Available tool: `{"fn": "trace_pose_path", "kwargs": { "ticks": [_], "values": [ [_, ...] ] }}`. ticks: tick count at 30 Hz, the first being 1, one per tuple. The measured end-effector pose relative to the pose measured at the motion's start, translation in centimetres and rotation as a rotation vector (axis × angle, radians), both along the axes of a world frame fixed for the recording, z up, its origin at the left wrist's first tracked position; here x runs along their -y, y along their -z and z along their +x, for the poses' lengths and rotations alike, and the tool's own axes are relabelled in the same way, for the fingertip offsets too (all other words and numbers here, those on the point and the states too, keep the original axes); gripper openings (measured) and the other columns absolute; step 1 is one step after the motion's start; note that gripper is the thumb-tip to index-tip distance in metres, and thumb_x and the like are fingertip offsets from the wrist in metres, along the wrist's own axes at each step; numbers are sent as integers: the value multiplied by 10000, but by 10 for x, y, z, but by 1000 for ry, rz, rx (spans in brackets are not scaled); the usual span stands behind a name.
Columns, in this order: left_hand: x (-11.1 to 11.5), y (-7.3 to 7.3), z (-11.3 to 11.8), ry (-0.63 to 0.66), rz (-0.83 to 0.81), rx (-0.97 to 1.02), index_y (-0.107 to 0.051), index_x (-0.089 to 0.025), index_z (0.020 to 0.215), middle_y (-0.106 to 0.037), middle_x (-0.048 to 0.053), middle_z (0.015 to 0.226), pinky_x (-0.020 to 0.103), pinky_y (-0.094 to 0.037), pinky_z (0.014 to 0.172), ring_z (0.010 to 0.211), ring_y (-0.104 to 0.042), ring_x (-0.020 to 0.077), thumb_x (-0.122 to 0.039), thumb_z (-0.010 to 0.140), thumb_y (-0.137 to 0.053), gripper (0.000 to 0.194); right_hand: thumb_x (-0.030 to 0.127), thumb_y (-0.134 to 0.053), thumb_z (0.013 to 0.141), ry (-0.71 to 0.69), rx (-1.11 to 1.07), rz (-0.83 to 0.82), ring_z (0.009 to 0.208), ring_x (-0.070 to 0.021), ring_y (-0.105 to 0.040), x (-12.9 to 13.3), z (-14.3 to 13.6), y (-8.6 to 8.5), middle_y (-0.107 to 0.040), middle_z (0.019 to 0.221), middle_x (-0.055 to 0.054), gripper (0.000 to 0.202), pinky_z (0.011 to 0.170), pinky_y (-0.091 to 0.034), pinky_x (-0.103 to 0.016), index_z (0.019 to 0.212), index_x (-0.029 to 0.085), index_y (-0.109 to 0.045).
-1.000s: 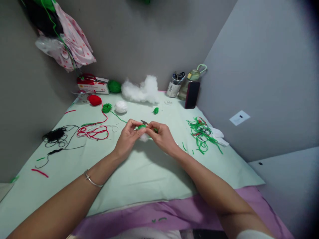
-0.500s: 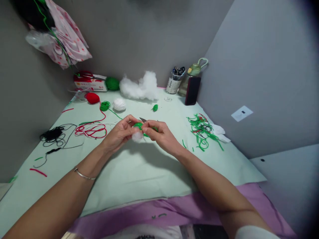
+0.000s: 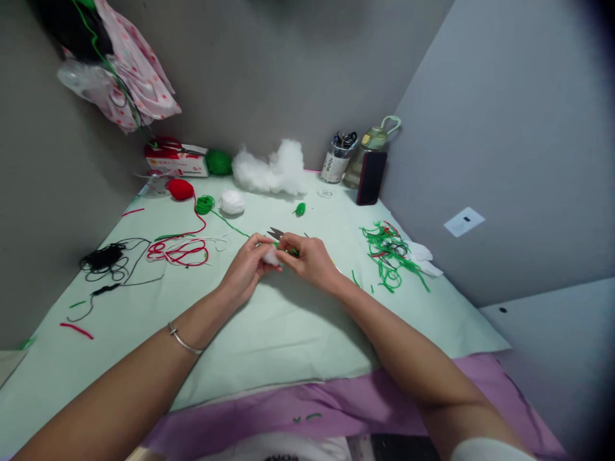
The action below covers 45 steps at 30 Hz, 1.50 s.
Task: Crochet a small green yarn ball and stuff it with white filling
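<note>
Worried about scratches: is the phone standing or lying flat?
Standing: the phone rests on a short edge, in front of the bottle.

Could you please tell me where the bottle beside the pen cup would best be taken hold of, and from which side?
Probably by the loop handle on top of the bottle, from above: the loop rises clear, while the phone standing in front and the pen cup at left crowd its body.
</note>
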<state>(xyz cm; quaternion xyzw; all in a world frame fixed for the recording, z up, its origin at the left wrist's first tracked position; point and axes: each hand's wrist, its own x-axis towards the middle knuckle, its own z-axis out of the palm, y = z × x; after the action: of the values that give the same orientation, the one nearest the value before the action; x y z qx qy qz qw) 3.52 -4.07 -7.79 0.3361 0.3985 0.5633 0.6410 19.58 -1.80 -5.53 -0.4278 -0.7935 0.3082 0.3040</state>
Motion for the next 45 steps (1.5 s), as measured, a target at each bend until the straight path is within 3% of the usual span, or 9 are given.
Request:
{"fn": "trace_pose_path", "kwargs": {
  "ticks": [7,13,20,25,28,30,32,36,45],
  "values": [
    [5,-7,-7,82,24,58,-661,-161,941,-748,44,914,311,-642,816,823,-715,154,-247,752,-828,266,361,-610,847,141,-161,-97,616,-123,-386,-6,-1,4,-487,631,45,225,610,-295,-273,697,215,-528],
    [1,0,-7,12,56,-42,-656,-168,893,-667,-32,675,271,-605,645,603,-621,114,-307,685,-880,335,357,-538,928,1,-115,-143,636,-119,-415,12,-6,-10,-508,662,42,248,643,-303,-278,737,199,-551],
    [1,-1,-5,-96,107,-112,-636,-184,894,-654,-50,791,224,-558,654,684,-626,105,-288,636,-893,378,275,-625,903,17,-84,-121,601,-112,-402,13,-3,-9,-521,643,48,160,627,-300,-291,768,197,-658],
    [5,-4,-5,-40,74,-94,-591,-195,925,-695,-26,762,264,-563,666,676,-663,141,-275,721,-806,308,312,-725,870,-90,-399,-60,941,-180,-616,0,11,-14,-685,997,-49,219,806,-450,-316,696,202,-650],
    [5,-6,-7,-3,44,-80,-576,-187,833,-678,-22,698,232,-519,592,579,-613,115,-221,728,-758,212,365,-693,896,-165,-577,-284,731,-123,-613,-2,13,-16,-690,1052,-40,254,674,-469,-293,748,208,-560],
    [5,-7,-8,4,30,-60,-551,-191,776,-636,-35,651,213,-489,547,540,-579,101,-214,725,-732,189,345,-702,877,-105,-518,-279,606,-82,-524,-3,13,-14,-675,1057,-18,181,602,-421,-273,887,220,-572],
    [4,-7,-8,5,20,-41,-533,-196,749,-604,-46,622,200,-471,519,517,-558,93,-210,719,-718,188,307,-708,855,-58,-325,-185,614,-84,-483,-3,12,-11,-658,962,7,173,614,-383,-268,954,218,-598],
    [4,-5,-7,15,1,-22,-524,-201,748,-609,-44,622,190,-470,494,505,-556,91,-185,720,-723,202,364,-608,913,-94,-45,-131,612,-104,-386,-2,6,-2,-464,625,60,266,623,-300,-279,707,201,-561],
    [8,-8,0,85,25,64,-599,-178,883,-696,5,833,232,-595,738,700,-678,102,-366,809,-803,288,395,-588,825,100,-162,-224,550,-92,-312,-7,-1,0,-370,561,72,318,558,-216,-282,601,217,-448]
  ]
}}
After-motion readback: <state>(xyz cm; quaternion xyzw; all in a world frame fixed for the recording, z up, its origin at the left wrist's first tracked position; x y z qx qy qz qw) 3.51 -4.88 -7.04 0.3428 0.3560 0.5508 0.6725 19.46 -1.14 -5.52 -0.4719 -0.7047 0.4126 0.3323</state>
